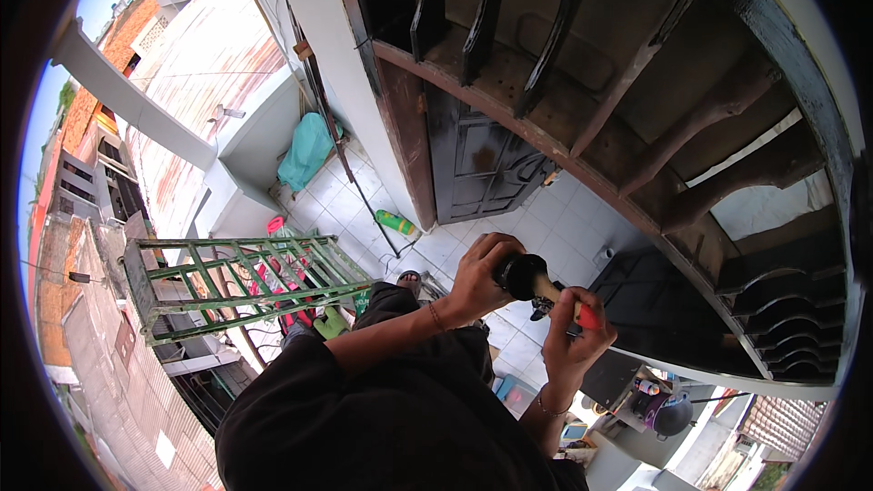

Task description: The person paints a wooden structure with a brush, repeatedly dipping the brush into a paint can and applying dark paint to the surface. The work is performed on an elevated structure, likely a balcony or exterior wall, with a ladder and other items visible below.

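My left hand [480,280] is closed around a small cup blackened with paint [518,276], held in front of my body. My right hand [575,332] grips a paintbrush [547,289] with a pale wooden handle and a red end [587,316]. The brush's far end meets the cup's mouth; its bristles are hidden there. Above both hands runs a wooden frame with wavy slats [627,184]. Some slats are glossy black, others bare brown.
A green metal ladder [245,277] stands at my left. Below, the white tiled floor [446,244] holds a green bottle [396,222] and a teal cloth bundle [309,151]. A dark door [468,159] stands beyond my hands. Shelves with pots [668,414] are at lower right.
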Demonstrator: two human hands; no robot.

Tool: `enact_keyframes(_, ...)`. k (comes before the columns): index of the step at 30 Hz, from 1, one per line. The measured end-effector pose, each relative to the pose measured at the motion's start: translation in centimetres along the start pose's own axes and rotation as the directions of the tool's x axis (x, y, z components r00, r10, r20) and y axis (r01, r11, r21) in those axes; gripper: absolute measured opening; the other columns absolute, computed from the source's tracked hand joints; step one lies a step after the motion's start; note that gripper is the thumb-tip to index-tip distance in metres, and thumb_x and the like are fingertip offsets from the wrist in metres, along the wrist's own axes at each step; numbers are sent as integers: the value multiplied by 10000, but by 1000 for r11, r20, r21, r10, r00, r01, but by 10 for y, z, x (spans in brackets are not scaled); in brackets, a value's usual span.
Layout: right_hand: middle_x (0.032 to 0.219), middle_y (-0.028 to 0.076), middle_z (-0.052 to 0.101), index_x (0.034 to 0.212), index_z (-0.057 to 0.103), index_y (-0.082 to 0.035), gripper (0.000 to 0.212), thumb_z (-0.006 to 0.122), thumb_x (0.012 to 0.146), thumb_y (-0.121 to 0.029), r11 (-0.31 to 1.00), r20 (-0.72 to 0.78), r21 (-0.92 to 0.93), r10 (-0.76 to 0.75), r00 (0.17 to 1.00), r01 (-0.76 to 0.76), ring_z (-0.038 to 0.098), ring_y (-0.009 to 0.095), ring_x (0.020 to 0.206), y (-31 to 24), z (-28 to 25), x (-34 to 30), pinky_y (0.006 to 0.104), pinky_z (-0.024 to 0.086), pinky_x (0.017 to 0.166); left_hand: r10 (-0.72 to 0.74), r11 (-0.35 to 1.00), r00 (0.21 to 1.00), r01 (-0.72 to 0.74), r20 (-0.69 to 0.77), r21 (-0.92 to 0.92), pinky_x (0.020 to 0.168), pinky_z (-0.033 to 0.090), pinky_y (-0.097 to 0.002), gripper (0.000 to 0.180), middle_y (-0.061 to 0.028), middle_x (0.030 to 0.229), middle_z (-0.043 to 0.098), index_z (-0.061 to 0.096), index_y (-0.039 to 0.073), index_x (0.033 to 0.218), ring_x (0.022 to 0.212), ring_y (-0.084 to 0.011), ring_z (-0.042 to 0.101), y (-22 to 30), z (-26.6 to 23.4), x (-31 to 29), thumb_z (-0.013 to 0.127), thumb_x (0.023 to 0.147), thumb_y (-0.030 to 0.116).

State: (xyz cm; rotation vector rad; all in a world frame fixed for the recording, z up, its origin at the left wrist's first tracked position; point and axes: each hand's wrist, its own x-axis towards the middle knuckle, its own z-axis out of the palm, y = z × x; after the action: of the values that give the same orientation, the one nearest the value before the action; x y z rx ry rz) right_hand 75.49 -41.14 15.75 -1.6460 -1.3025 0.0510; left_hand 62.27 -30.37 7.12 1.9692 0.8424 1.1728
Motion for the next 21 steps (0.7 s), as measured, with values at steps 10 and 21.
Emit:
enact_keyframes(10,840,112,726,980,721,-48,165,809,846,-84,992,131,70,-117,984,109,724,303,728,-15,-32,-19,369,553,646,-124,992,992,124,27,-10,949,544,-453,633,-100,1164,664,641,91,1168,1117,-357,650,1,-13,-19,964,630,177)
enact_keyframes(21,903,146,703,1003,658,-28,208,737,812,-46,967,184,108,-246,952,229,710,343,778,-69,-4,-36,417,561,690,-155,988,987,155,-39,2,968,541,-442,646,-105,1181,651,644,90,1183,1147,-354,634,-6,-76,-48,953,619,149)
